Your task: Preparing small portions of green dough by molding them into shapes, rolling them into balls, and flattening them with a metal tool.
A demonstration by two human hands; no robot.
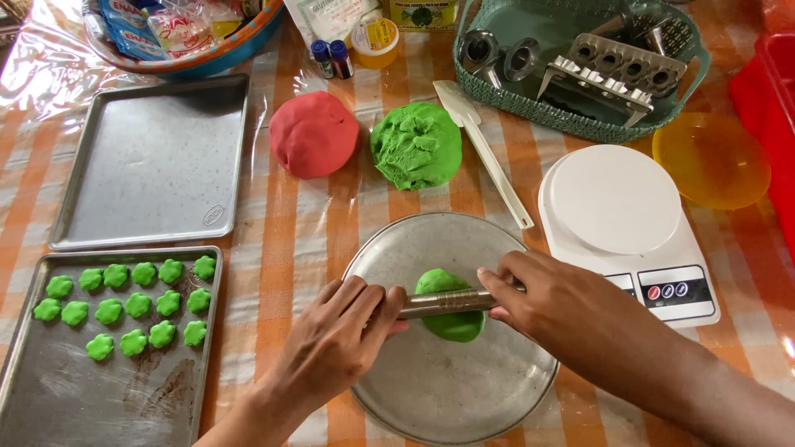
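Head view: smooth metal tube (pixel 447 301), soft green dough (pixel 451 319)

head cam: I look steeply down from above the table's near edge | faces away from me, across the checked tablecloth (pixel 290 240) | close, arm's reach | single view

The round metal pan (pixel 447 389) is sitting at the near centre of the counter (pixel 290 232). A flattened green dough lump (pixel 451 319) is lying in it, under a short steel roller (pixel 443 303). The left hand (pixel 335 343) is lying on the roller's left end, the right hand (pixel 551 302) on its right end. Left of the pan, a metal baking tray (pixel 58 389) is carrying small green dough shapes (pixel 132 302); an empty metal tray (pixel 153 161) is lying behind it. Behind the pan, a red dough ball (pixel 313 134) is sitting left of a green dough ball (pixel 416 145). A white kitchen scale (pixel 617 215) is standing right of the pan.
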